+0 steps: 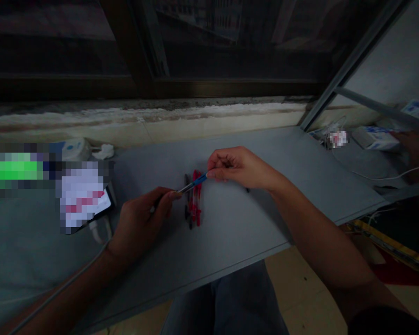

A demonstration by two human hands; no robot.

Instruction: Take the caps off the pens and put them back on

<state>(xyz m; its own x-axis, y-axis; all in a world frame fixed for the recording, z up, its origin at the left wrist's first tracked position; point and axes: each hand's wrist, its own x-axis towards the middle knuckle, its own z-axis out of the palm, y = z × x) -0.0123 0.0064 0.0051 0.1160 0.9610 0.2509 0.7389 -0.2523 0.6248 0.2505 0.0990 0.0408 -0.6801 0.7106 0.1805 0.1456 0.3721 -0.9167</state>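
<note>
Between my two hands a slim pen (192,183) with a blue part and a clear part is held at a slant above the table (237,223). The fingers of my left hand (150,209) pinch its lower left end. At the upper right, my right hand (232,168) pinches the blue end between thumb and finger. Below the held pen lie several red pens (198,214) side by side, with dark pens (187,210) along their left. A small dark piece (247,189) shows under my right wrist, mostly hidden.
On the left, a phone (103,208) with a white cable stands near a white device (76,149) and a crumpled white tissue (104,151). To the right are a metal frame (335,88), a box (377,138) and another person's arm (417,144). A window runs behind the table.
</note>
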